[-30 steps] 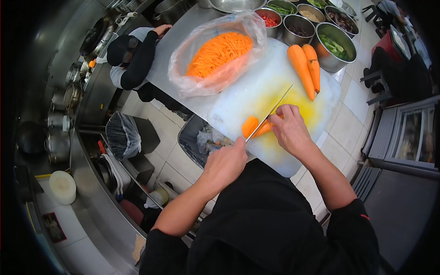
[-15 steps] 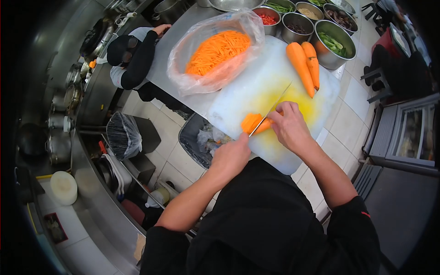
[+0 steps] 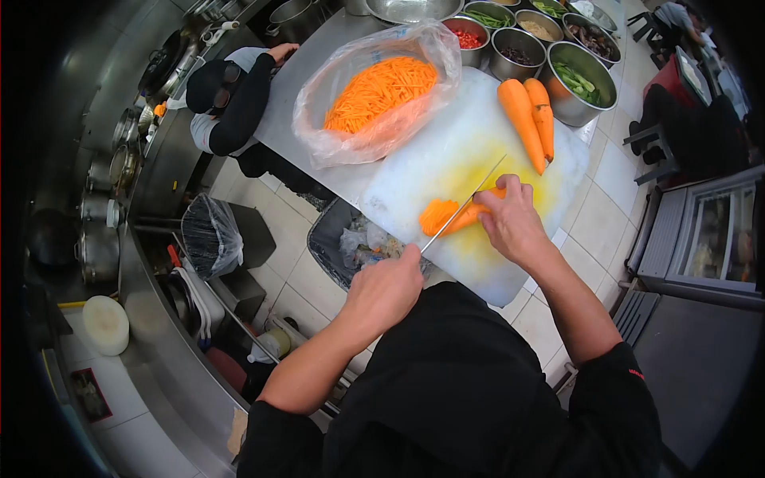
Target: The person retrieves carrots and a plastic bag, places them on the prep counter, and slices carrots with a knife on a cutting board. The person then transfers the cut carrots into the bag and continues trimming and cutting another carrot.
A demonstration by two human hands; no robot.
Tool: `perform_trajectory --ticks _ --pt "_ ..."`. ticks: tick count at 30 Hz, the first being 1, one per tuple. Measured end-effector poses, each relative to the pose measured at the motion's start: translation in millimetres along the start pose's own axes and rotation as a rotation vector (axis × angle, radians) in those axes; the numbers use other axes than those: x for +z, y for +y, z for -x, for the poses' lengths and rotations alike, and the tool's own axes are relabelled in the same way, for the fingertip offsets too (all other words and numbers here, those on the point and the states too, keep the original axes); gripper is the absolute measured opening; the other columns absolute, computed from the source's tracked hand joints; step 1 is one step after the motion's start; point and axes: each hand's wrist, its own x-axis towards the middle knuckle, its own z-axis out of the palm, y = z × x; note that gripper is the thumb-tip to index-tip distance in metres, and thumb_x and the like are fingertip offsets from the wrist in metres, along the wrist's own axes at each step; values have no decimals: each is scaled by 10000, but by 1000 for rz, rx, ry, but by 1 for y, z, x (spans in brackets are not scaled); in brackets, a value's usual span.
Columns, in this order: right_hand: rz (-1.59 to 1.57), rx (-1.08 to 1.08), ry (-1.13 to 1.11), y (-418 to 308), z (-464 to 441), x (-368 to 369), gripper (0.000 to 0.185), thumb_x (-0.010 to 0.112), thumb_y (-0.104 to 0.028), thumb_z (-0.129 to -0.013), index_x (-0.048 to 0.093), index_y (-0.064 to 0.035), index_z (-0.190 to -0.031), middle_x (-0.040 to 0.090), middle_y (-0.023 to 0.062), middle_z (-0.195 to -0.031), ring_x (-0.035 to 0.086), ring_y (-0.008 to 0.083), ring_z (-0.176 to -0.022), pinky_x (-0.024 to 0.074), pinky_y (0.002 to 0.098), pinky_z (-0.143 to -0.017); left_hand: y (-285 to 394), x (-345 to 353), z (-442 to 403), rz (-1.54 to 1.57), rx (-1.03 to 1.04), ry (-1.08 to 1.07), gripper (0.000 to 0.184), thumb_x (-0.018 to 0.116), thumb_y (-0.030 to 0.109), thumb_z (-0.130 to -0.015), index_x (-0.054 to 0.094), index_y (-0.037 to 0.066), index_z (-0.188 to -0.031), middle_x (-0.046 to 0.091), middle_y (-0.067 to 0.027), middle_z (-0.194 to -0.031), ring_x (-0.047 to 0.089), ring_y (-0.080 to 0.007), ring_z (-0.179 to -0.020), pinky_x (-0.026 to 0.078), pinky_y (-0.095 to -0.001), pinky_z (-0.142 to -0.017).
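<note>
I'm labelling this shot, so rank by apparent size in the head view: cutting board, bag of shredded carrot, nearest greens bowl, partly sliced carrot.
By visible area:
1. Cutting board
2. Bag of shredded carrot
3. Nearest greens bowl
4. Partly sliced carrot

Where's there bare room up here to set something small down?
Between the bag and the knife, the cutting board has a bare patch. Bare steel tabletop also shows between the bag and the co-worker's arm. It's crowded at the metal bowls and around the left hand, right hand and partly sliced carrot.
</note>
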Motion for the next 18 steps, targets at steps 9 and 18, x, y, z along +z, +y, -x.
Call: perform_trajectory --ticks 9,18 --pt "-18 -25 34 4 0 4 318 727 -64 -886 672 -142 -1189 460 230 -1314 500 448 -1158 486 484 -1004 -8 31 -24 34 22 39 205 474 193 -989 484 14 -1088 683 -298 -829 662 -535 -821 497 -641 -743" --pt "-20 -24 56 3 1 5 318 741 -58 -875 686 -127 -1180 469 239 -1308 503 445 -1182 481 474 -1020 3 6 -1 24 5 -6 179 456 152 -979 486 -4 -1064 679 -309 -806 669 -537 -807 509 -637 -745"
